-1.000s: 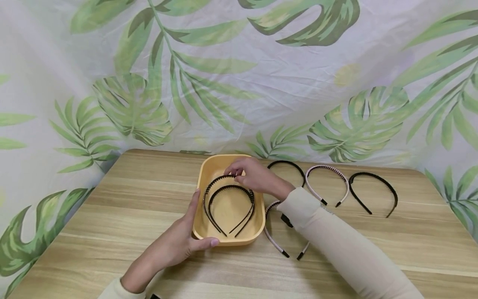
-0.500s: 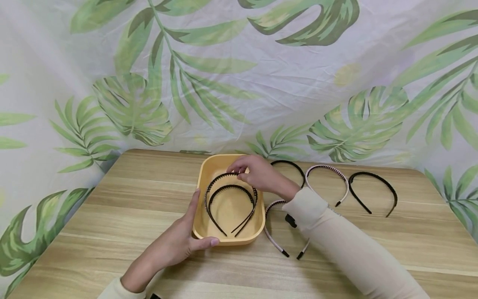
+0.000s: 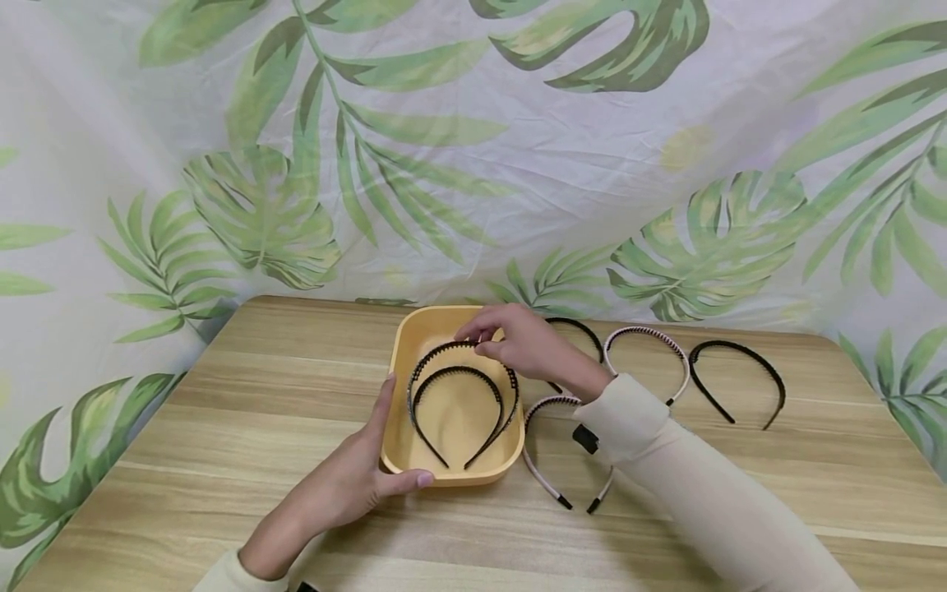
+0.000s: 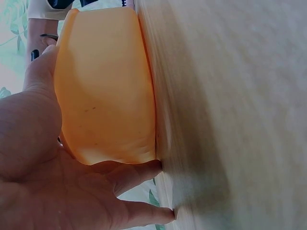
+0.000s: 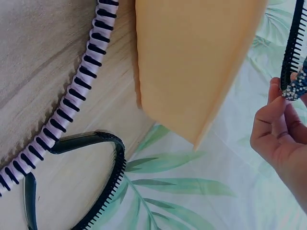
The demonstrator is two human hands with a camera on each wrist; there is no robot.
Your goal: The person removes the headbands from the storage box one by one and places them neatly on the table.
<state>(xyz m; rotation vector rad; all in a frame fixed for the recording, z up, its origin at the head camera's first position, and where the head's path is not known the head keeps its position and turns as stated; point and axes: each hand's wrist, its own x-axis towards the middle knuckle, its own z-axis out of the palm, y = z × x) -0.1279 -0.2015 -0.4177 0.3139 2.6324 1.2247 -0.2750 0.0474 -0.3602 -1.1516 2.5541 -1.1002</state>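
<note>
My right hand pinches a black toothed headband by the top of its arch, inside the yellow box. Blue and white beads on this headband show beside the fingertips in the right wrist view. A smaller black toothed headband lies in the box, framed by the larger arch. My left hand rests against the box's near left corner, its thumb along the front rim and its fingers along the left side. In the left wrist view, straight, spread fingers reach down to the table beside the box wall.
Right of the box lies a pink and black headband, partly under my right forearm. Behind it are a black headband, another pink one and another black one. A leaf-print cloth hangs behind the wooden table.
My right hand has shifted slightly right and back with the beaded headband, which now sits more evenly around the smaller one. My left hand and the box have stayed in place.
</note>
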